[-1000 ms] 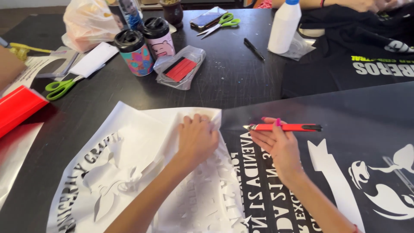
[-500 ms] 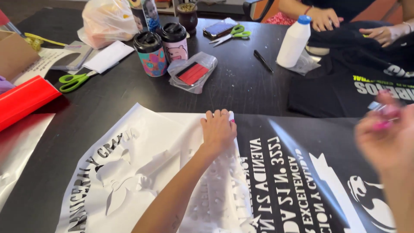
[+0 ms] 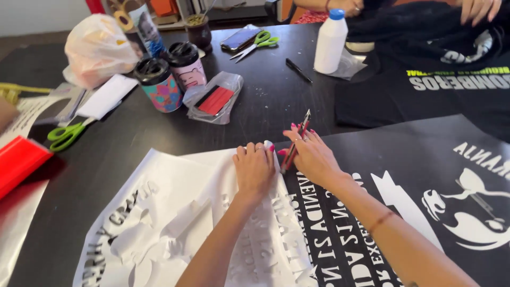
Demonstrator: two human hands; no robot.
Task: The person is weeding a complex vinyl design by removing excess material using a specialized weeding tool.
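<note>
My left hand point(image 3: 254, 169) lies flat, fingers together, on a white vinyl sheet point(image 3: 175, 212) with cut-out lettering, next to the edge of a black sheet point(image 3: 414, 159) with white letters and figures. My right hand point(image 3: 311, 154) rests on the black sheet right beside the left hand and grips a slim red craft knife point(image 3: 296, 139). The knife's tip points down at the seam between the two sheets, near my left fingertips.
On the dark table behind stand two lidded cups point(image 3: 158, 85), a plastic bag with red pieces point(image 3: 214, 100), green scissors point(image 3: 66, 134), a second pair of scissors point(image 3: 256, 43), a white bottle point(image 3: 329, 41), a black pen point(image 3: 297, 70) and a red sheet point(image 3: 18, 162). Another person's hands point(image 3: 478, 8) handle black shirts point(image 3: 441, 74) at far right.
My right hand, blurred out at the right half a second ago, has come back beside my left hand with the knife tilted tip-down. My left hand has stayed on the white sheet.
</note>
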